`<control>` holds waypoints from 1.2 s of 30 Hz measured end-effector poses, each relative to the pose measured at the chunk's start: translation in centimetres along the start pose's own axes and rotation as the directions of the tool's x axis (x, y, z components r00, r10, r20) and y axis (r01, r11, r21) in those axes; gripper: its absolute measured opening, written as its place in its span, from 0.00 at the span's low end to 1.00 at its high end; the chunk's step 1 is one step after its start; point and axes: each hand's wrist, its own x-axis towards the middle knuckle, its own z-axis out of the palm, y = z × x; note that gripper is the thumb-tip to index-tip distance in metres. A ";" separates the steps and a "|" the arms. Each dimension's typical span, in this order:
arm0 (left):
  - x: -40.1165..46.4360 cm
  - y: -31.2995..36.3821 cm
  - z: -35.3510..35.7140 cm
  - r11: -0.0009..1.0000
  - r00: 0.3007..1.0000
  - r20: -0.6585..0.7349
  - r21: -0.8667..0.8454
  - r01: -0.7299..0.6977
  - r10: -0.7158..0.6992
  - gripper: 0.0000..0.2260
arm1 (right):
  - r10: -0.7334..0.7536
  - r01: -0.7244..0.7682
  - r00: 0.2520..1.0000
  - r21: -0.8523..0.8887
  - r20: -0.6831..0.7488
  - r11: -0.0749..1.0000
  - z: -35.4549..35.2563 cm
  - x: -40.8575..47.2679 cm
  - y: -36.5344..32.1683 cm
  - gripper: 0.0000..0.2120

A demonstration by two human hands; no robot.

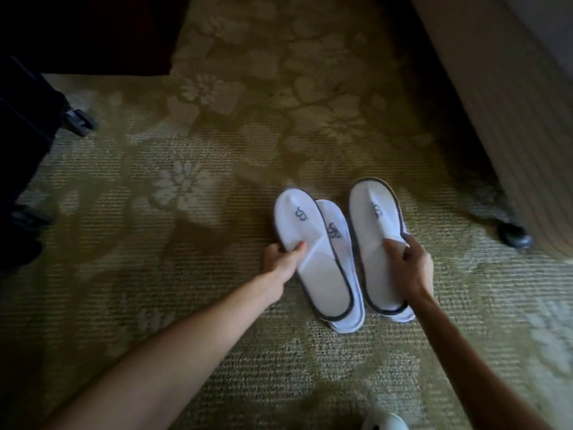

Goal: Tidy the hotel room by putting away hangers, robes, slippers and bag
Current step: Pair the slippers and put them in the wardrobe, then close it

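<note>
Several white hotel slippers with grey trim and a blue logo are on the patterned carpet. My left hand point(283, 254) grips the left slipper point(305, 243) at its side, thumb on top; it overlaps a second slipper point(339, 240) lying beneath and to its right. My right hand point(410, 266) holds the right slipper point(373, 234) by its strap edge, and another slipper's heel point(403, 316) shows beneath it. All toes point away from me.
A dark wheeled suitcase point(28, 144) stands at the left edge. A bed base with beige skirt point(511, 103) and a dark castor point(514, 237) runs along the right. Dark furniture point(86, 32) fills the top left. Something white point(384, 422) shows at the bottom edge.
</note>
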 end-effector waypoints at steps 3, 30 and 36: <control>-1.6 0.0 4.3 0.994 0.996 0.087 0.110 0.000 -0.010 0.23 | 0.047 -0.047 0.999 -0.062 -0.008 0.997 -1.2 1.2 2.1 0.19; -19.8 15.1 -3.5 0.999 0.999 -0.001 0.013 0.035 -0.035 0.18 | 0.315 -0.446 0.833 0.216 0.454 0.869 -13.1 -7.9 -18.6 0.18; -37.1 26.4 -11.2 0.985 0.986 -0.128 -0.152 0.087 -0.107 0.14 | 0.240 -0.364 0.804 0.131 0.544 0.922 -23.7 -15.7 -35.1 0.17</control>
